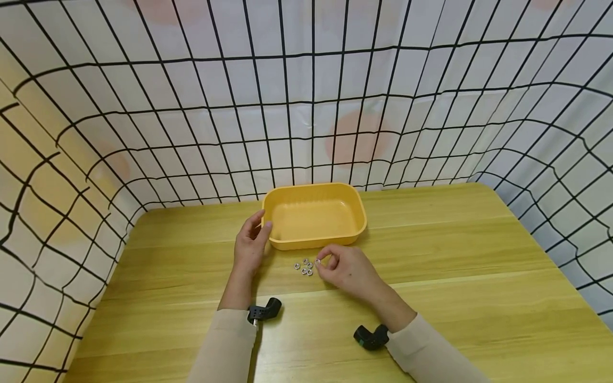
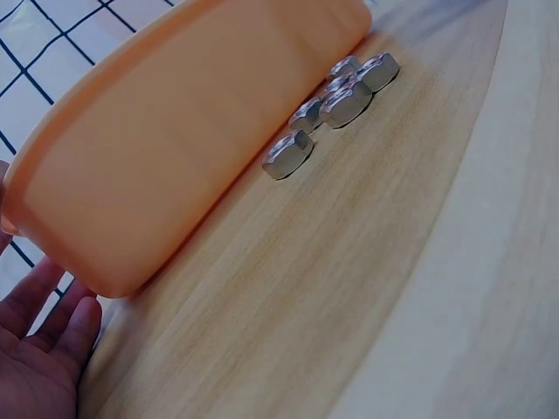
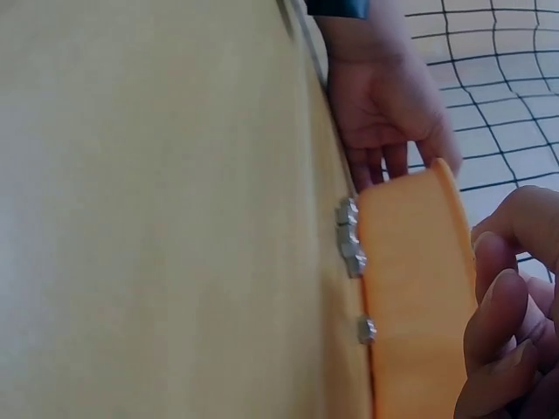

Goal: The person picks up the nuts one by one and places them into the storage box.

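Pinching a nut [image 1: 317, 261] in its fingers, there's the right hand [image 1: 349, 270]; the left hand [image 1: 250, 246], fingers apart, touches the tub [image 1: 301, 245], maybe steadying it.

A: ok so what's being worn on the arms?

B: Long sleeves, mostly. The left sleeve [image 1: 225, 346] and the right sleeve [image 1: 421, 343] are both done in plain pale beige, and they're worn down to about where the wrist gear is strapped.

A: And those black gadgets?

B: Wrist cameras tbh. The left camera [image 1: 272, 308] is housed in a stubby, bent black casing, carried on a black strap [image 1: 256, 314] that's dotted with small holes. The right camera [image 1: 371, 339] is shaped much the same.

A: And the fingers [image 2: 80, 327]?

B: Left bare.
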{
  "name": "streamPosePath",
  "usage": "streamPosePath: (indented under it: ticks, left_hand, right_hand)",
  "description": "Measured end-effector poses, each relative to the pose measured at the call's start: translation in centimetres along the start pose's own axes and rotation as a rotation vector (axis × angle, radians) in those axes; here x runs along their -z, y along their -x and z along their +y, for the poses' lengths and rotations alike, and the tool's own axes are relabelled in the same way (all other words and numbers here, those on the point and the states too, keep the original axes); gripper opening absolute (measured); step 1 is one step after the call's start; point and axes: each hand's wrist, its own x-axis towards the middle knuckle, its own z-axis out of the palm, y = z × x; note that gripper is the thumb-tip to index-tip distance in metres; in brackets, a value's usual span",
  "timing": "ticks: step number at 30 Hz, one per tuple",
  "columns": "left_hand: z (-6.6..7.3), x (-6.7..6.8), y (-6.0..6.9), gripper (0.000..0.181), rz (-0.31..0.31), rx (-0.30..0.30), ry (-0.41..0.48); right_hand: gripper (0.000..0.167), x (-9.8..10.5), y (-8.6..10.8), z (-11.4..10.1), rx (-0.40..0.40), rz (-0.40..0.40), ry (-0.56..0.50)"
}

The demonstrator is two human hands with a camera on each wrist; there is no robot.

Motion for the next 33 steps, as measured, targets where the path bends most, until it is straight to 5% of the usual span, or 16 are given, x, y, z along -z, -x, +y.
streamPosePath:
  ticks: [13, 33]
  left_hand:
    - [-0.2, 0.1, -0.1, 0.046, 0.001, 0.004, -0.015]
    - [-0.1, 0.0, 0.0, 0.045, -0.001, 0.006, -0.014]
  right_hand:
    - [0.01, 2.1, -0.7, 0.0, 0.028, 0.069, 0.01]
    - [0.014, 3.9, -3.2, 0.4, -0.058, 0.147, 0.019]
